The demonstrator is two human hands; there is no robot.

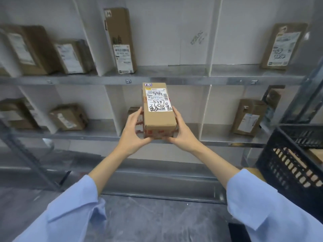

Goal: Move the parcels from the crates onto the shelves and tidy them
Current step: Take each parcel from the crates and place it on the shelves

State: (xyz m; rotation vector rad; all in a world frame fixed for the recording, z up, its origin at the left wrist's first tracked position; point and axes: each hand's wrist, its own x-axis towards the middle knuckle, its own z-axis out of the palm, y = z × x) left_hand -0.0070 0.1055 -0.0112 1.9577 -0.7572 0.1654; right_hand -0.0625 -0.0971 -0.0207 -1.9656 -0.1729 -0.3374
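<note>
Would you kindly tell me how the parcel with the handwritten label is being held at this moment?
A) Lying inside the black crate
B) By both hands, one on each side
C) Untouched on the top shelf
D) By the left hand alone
B: the left hand and the right hand grip opposite sides of the parcel, with fingers curled round its lower end.
</note>
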